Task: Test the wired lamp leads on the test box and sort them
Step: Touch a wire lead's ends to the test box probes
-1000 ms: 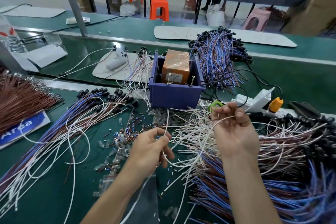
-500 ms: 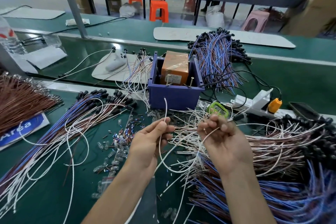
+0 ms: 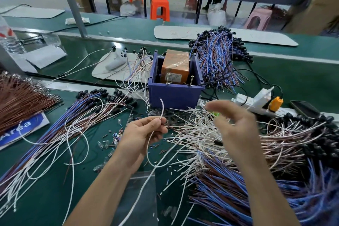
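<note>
The white lead [image 3: 162, 108] is in the centre of the frame, pinched between thumb and forefinger of the left hand [image 3: 145, 134]. Its short free end stands almost upright above the pinch. The rest hangs below the hand in a loop and runs off toward the lower edge, over the green table [image 3: 45, 198]. The free end points at the front wall of the purple box [image 3: 174, 95], which is just above it in the picture. Two metal pins [image 3: 168, 75] stand at the box's front rim, higher and a little to the right of the tip, before an orange block [image 3: 175, 69]. So, I judge, the lead must go up and slightly right, tip first, and the left hand is the nearer one for this. The right hand [image 3: 236, 130] is blurred at centre right, above the loose pile of leads [image 3: 201, 139], its fingers spread and, as far as I can see, holding nothing. Half a second ago this hand pinched the other part of the same lead close beside the left hand. Now it has let go and moved to the right, while the left hand keeps its pinch.
</note>
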Tool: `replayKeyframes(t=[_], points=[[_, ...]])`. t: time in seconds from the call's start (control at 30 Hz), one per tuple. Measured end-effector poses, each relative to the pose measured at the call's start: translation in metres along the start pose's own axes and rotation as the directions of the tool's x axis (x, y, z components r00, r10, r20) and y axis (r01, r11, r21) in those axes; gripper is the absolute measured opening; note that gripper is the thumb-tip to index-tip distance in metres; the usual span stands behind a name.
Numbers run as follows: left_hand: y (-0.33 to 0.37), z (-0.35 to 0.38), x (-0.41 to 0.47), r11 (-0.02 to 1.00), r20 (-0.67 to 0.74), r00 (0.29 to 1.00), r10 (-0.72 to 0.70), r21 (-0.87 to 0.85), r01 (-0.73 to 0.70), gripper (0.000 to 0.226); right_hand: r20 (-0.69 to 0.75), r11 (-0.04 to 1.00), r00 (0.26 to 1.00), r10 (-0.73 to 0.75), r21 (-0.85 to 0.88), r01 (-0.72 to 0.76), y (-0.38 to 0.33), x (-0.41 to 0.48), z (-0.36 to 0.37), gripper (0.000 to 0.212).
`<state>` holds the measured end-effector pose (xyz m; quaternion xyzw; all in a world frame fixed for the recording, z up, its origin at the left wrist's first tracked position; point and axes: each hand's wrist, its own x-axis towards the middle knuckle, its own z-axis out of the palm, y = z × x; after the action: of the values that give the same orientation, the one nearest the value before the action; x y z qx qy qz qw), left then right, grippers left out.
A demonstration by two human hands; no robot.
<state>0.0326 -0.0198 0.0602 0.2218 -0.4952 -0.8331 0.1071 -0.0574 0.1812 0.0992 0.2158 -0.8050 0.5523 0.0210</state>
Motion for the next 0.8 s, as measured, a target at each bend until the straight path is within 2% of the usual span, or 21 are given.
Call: replayKeyframes(t=[0.1, 0.2, 0.3, 0.43, 0.5, 0.6, 0.8], points=[[-0.001, 0.008, 0.002, 1.0, 0.042, 0.999, 0.016, -0.003, -0.015, 0.018, 0.346, 0.993, 0.936, 0.068, -0.115, -0.029, -0.007, -0.003, 0.033, 0.031], [-0.001, 0.009, 0.003, 0.999, 0.004, 0.999, 0.044, 0.004, -0.044, 0.019, 0.473, 0.977, 0.869, 0.145, -0.207, -0.05, -0.002, -0.001, 0.056, 0.019], [-0.002, 0.0, 0.006, 0.997, -0.181, 0.98, 0.076, 0.012, -0.075, 0.027, 0.432, 0.975, 0.889, 0.152, -0.214, -0.062, 0.004, 0.005, 0.057, 0.024], [0.001, -0.017, 0.01, 0.987, -0.363, 0.919, 0.156, 0.089, -0.133, 0.024, 0.224, 0.967, 0.972, 0.065, -0.255, -0.006, 0.003, 0.022, 0.035, 0.024], [0.003, -0.022, 0.012, 0.98, -0.369, 0.912, 0.181, 0.14, -0.138, 0.029, 0.155, 0.944, 0.988, 0.001, -0.326, 0.05, -0.001, 0.031, 0.021, 0.018], [0.007, -0.022, 0.013, 0.945, -0.283, 0.924, 0.257, 0.274, -0.179, 0.029, 0.105, 0.892, 0.992, -0.062, -0.441, 0.103, -0.01, 0.043, 0.005, 0.016], [0.019, -0.015, 0.024, 0.792, -0.18, 0.892, 0.415, 0.554, -0.257, 0.021, 0.165, 0.791, 0.981, -0.106, -0.583, 0.184, -0.02, 0.058, -0.008, 0.019]])
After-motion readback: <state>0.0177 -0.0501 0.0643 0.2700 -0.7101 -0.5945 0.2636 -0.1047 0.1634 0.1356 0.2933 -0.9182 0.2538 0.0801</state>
